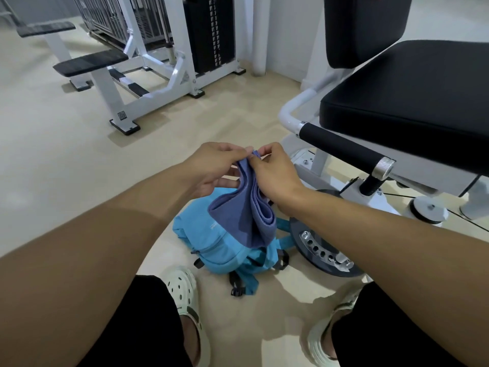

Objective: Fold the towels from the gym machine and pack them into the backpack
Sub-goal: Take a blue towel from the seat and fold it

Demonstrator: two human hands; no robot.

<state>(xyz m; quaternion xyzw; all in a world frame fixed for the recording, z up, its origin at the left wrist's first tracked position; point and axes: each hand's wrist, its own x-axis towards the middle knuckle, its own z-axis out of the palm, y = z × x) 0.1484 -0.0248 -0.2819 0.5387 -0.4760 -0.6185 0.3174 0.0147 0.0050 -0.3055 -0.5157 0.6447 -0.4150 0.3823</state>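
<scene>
A blue-purple towel [246, 213] hangs doubled over in the air, its folded layers drooping above the light blue backpack [225, 250] that lies on the floor between my feet. My left hand [214, 168] pinches the towel's top edge from the left. Close beside it, my right hand [275, 173] pinches the same top edge from the right. The backpack's opening is hidden behind the towel.
A gym machine with a black padded seat [407, 102] and a black roller bar [341, 149] stands at the right, its round base plate [320, 250] beside the backpack. Another white-framed machine [158, 70] stands at the back left. The floor is beige.
</scene>
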